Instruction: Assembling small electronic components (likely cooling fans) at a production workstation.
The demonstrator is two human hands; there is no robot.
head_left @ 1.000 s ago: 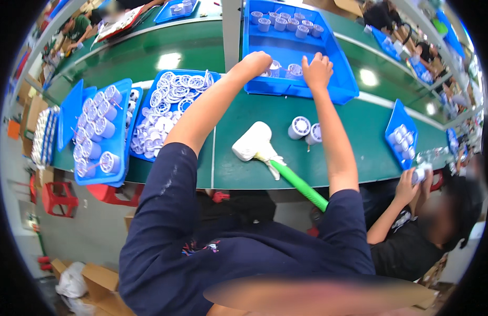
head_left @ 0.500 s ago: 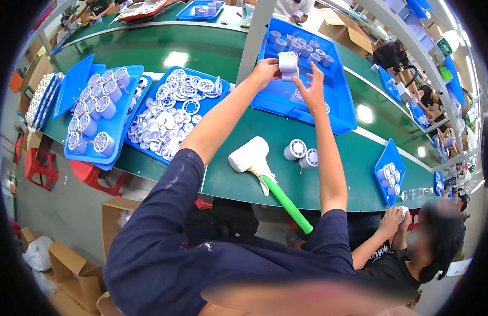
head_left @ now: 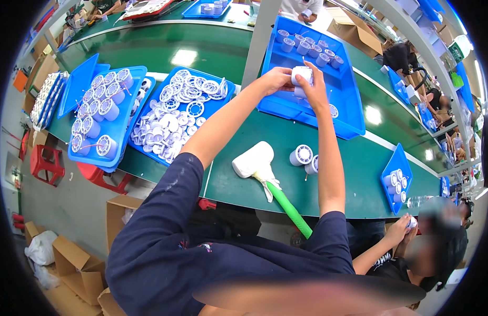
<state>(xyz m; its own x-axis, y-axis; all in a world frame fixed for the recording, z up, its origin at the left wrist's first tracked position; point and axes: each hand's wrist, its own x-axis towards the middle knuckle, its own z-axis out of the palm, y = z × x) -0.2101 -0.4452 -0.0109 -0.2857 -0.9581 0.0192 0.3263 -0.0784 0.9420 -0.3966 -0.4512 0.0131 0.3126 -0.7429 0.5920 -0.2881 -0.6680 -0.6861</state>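
A white plastic cylinder (head_left: 301,73) is up over the near part of a large blue bin (head_left: 353,108), between my two hands. My left hand (head_left: 277,81) grips it from the left side. The fingers of my right hand (head_left: 316,90) are wrapped about its right side and top. Inside the bin, several similar cylinders (head_left: 303,48) with slotted round ends stand toward the far side. Below my hands, a mallet (head_left: 257,160) with a cloth-wrapped white head and a green handle lies on the green table. Two more cylinders (head_left: 302,155) stand beside it, one partly behind my right forearm.
Left of me, a blue tray (head_left: 223,108) holds white slotted rings and small round caps. Farther left, another blue tray (head_left: 113,152) carries several cylinders with thin red wires. A grey metal post (head_left: 257,50) rises beside the bin. A co-worker's hands (head_left: 404,229) hold a white part at right.
My right hand, open and apart before, has closed on the cylinder. My left hand has moved slightly right with it. The whole view has shifted a little.
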